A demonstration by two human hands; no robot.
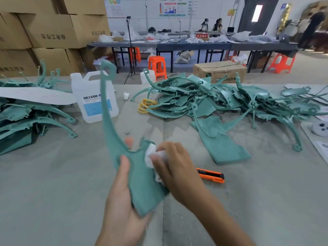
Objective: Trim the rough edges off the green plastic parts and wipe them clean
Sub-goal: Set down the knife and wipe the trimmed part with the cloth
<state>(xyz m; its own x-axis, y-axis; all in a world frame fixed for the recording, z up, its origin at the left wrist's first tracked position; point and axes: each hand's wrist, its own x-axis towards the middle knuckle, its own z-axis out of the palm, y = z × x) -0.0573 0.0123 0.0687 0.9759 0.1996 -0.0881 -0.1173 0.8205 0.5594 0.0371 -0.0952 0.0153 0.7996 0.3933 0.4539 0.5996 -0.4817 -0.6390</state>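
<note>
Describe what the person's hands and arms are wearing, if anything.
The left hand and right hand are bare: no gloves, rings or watch visible. The left forearm and right forearm are uncovered as far as the frame shows, with no sleeve in view.

A: Far left?
B: Stacked brown cardboard boxes [49, 29], printed lettering.
A: Beyond the grey worktable [53, 183]?
B: Orange plastic stool [157, 65] on the floor. Black tripod [130, 50] near it. Long dark tables [195, 46] behind, cluttered with white items.
</note>
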